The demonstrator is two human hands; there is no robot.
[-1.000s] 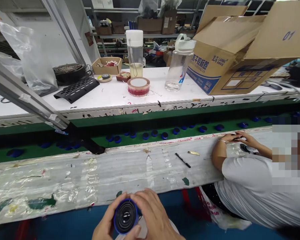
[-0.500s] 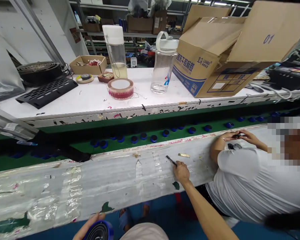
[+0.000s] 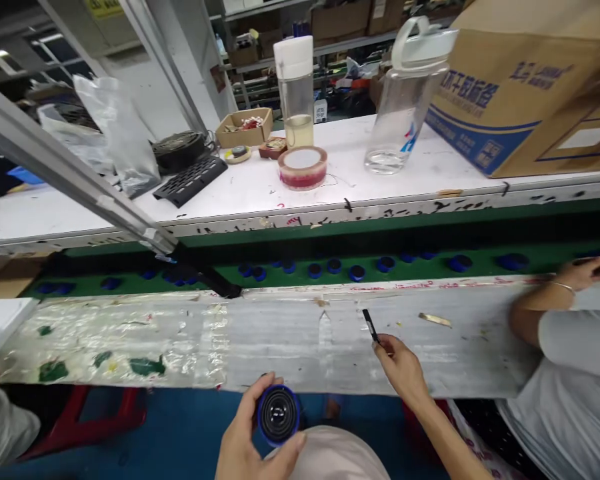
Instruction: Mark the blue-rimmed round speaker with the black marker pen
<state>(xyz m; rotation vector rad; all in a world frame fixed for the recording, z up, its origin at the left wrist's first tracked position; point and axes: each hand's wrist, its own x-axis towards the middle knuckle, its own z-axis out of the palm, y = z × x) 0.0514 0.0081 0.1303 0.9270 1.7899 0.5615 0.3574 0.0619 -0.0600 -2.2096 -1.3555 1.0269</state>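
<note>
Head view: left hand (image 3: 247, 437) low at the bottom edge, fingers curled round a small round blue-rimmed speaker (image 3: 279, 415), thumb under its lower rim, black cone facing up toward the camera. Speaker held over the lap, just short of the near edge of the taped workbench (image 3: 190, 340), not resting on it. Right hand (image 3: 403, 363) out over the bench to the right of the speaker and well apart from it, fingertips pinched on the lower end of a black pen (image 3: 370, 325), the pen's far end angled up and away across the bench. Beyond the bench, a row of blue caps (image 3: 334, 265) on the green conveyor belt (image 3: 430, 250). On the far white table, a roll of tape (image 3: 303, 167) and a clear bottle (image 3: 403, 100). At the right edge, a co-worker's hand (image 3: 583, 272) on the bench rim.
</note>
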